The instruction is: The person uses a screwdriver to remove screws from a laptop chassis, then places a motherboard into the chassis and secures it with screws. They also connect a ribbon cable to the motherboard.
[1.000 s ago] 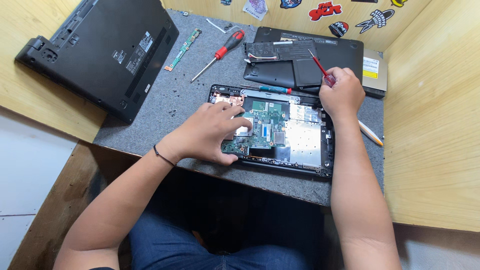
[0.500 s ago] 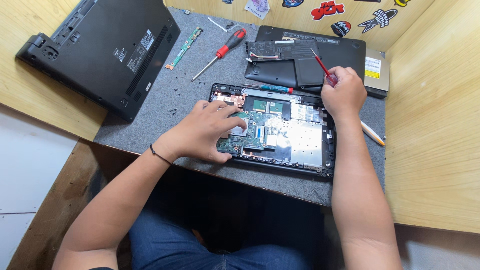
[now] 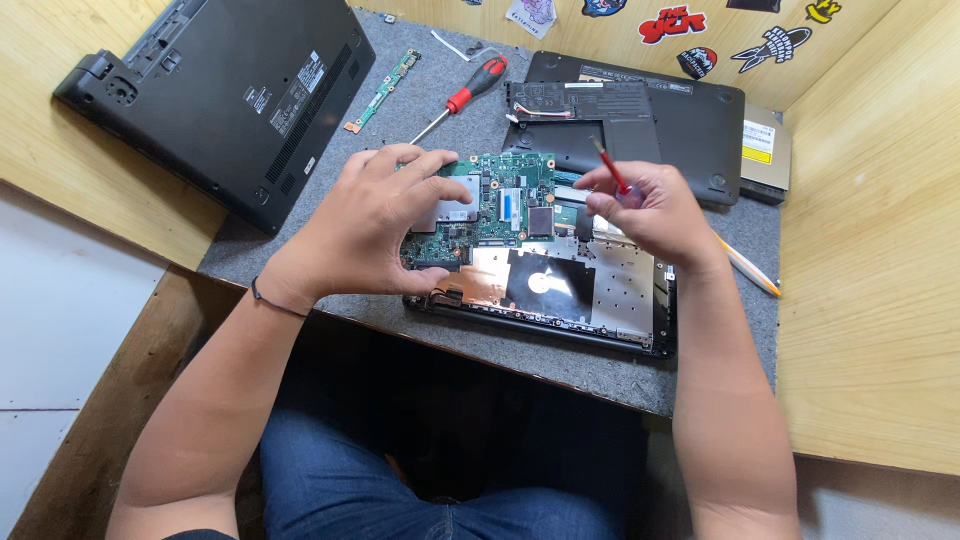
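I see a closed black laptop [image 3: 225, 90] lying far left on the grey desk [image 3: 600, 375], a narrow green circuit strip [image 3: 382, 90] just right of it, then a red-handled screwdriver [image 3: 462, 98]. Far right lies a black bottom cover [image 3: 690, 120] with a silver optical drive [image 3: 765, 155] beside it. Stickers [image 3: 672, 22] dot the far wooden wall

The left hand [image 3: 375, 220] grips the green circuit board [image 3: 495, 205], tilted up above the opened laptop base [image 3: 590, 295]. The right hand [image 3: 645, 210], at the board's right edge, pinches a thin red tool [image 3: 608, 166]. Beyond the board lies a red-handled screwdriver [image 3: 468, 90]; left of it, a closed black laptop [image 3: 230, 85].
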